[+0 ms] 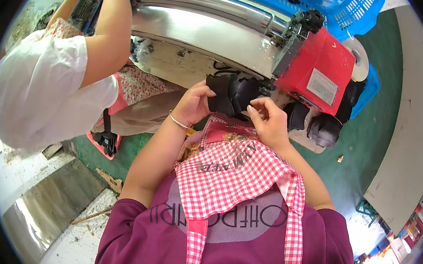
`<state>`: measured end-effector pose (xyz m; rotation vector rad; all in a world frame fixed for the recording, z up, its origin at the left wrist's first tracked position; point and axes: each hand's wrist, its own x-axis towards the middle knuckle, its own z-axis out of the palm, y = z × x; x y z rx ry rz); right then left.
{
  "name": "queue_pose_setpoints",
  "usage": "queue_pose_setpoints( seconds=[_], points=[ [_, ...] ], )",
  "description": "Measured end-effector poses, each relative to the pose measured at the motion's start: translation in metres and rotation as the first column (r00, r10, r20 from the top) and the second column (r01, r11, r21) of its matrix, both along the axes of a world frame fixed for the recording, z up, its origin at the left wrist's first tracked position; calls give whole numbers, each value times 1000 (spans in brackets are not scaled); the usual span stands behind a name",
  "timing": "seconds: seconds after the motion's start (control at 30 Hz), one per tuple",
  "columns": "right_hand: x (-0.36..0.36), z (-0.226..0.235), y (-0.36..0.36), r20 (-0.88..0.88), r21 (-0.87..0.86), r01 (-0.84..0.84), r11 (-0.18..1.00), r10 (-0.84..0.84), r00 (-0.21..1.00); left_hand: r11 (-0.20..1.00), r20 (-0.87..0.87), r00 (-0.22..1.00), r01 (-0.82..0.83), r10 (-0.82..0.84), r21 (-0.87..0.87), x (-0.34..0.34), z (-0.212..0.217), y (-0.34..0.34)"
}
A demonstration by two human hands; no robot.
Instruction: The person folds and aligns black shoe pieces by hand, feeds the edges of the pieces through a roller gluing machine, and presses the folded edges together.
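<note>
My left hand [194, 103] pinches the left edge of a soft black piece [230, 93] with curved, layered flaps, its thumb lying over the front. The exact kind of piece does not show. My right hand [270, 119] is closed at the piece's right side, thumb and forefinger together; whether anything is between them cannot be made out. The black piece is held above my red checked apron [228, 175], just in front of the machine's near edge.
Ahead lies a machine with a shiny metal roller [205, 5] and a red end housing [319, 66]. More black pieces [325, 130] sit beside the housing, below a white roll [359, 59]. A blue basket [346, 23] stands behind. At left, a co-worker in a white shirt [53, 86] reaches over the machine.
</note>
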<state>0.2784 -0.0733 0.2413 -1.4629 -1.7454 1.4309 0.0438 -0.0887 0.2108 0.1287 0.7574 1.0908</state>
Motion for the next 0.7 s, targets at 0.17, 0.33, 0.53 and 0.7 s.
queue_pose_setpoints(
  seconds=[0.17, 0.33, 0.53, 0.7],
  points=[
    [-19, 16, 12, -429, -113, 5, 994, -53, 902, 991, -75, 995, 80, -73, 103, 8, 26, -9],
    [-15, 23, 26, -246, 28, -143, 989, 145, 958, 867, -656, 720, 456, -226, 201, 15, 43, -7],
    [-14, 42, 36, -60, 183, -387, 904, 403, 913, 734, -900, 420, 647, -119, 205, 21, 52, -4],
    [-24, 30, 34, -45, 254, -374, 892, 397, 917, 968, -427, 894, 213, -137, 134, 32, 32, -35]
  ],
)
